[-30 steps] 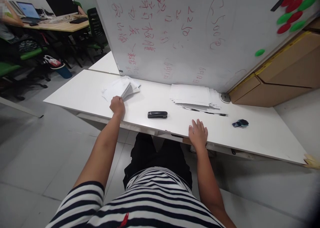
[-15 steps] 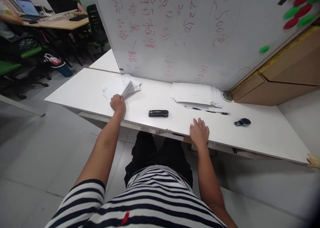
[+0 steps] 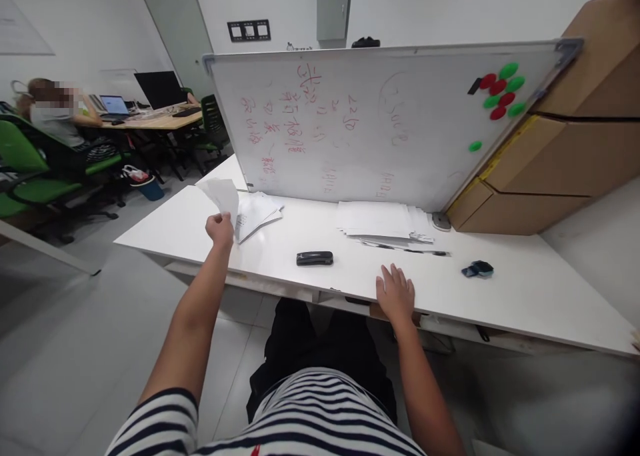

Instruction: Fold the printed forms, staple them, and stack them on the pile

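My left hand (image 3: 221, 229) is closed on a few white paper sheets (image 3: 220, 195) and holds them lifted above a messy stack of papers (image 3: 257, 211) at the left of the white table (image 3: 525, 296). My right hand (image 3: 395, 294) lies flat and open on the table's front edge, fingers spread. A black stapler (image 3: 315, 258) lies between my hands. A second, neater paper stack (image 3: 383, 219) sits at the back, with a black pen (image 3: 420, 251) in front of it.
A whiteboard (image 3: 370, 123) with red writing and red and green magnets (image 3: 500, 93) leans at the table's back edge. Cardboard boxes (image 3: 565, 156) stand at the right. A small dark blue object (image 3: 478, 269) lies right of my hand. A person sits at a far desk (image 3: 150, 119) on the left.
My left hand has lifted a few sheets off the left stack. The camera has tilted up, showing the whiteboard's top and the room. My right hand stays flat on the table edge.
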A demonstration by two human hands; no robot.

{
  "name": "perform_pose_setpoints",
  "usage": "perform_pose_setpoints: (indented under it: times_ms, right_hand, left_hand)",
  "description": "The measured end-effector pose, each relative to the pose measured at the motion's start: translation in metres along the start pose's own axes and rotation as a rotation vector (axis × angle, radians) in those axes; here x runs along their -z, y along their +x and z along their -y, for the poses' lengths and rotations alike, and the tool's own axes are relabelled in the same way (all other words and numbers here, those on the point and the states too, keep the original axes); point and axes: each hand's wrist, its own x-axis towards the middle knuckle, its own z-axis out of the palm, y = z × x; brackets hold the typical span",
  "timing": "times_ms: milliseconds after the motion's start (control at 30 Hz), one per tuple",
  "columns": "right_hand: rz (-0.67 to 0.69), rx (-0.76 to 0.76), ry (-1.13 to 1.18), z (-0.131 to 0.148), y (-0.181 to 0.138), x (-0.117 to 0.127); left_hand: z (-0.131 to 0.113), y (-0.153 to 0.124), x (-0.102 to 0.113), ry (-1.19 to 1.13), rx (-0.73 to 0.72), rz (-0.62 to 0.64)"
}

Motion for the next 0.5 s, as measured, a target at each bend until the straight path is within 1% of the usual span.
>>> perform_pose_setpoints:
  times_ms: [100,167,300,367,400,433,500]
  right_hand:
    - [0.005,-0.001,0.007,0.0,-0.001,0.0]
    - [0.011,-0.003,0.016,0.0,-0.001,0.0]
    - [0.007,-0.01,0.059,0.0,0.001,0.001]
    - [-0.004,-0.023,0.132,0.0,0.001,0.003]
    - [-0.008,-0.038,0.2,0.001,0.0,0.005]
    - [-0.008,-0.06,0.301,0.002,-0.002,0.008]
    - [0.01,-0.116,0.628,0.008,-0.012,0.018]
  left_hand:
    - [-0.002,-0.002,0.001,-0.104,0.005,0.089]
    - [-0.004,-0.007,0.002,-0.13,-0.003,0.141]
    - [-0.019,-0.026,0.004,-0.162,-0.006,0.232]
    - [-0.033,-0.047,0.007,-0.173,-0.044,0.294]
    - [-0.041,-0.062,0.009,-0.152,-0.092,0.328]
    - [-0.048,-0.08,0.011,-0.108,-0.168,0.355]
    - [-0.061,-0.126,0.015,-0.001,-0.404,0.462]
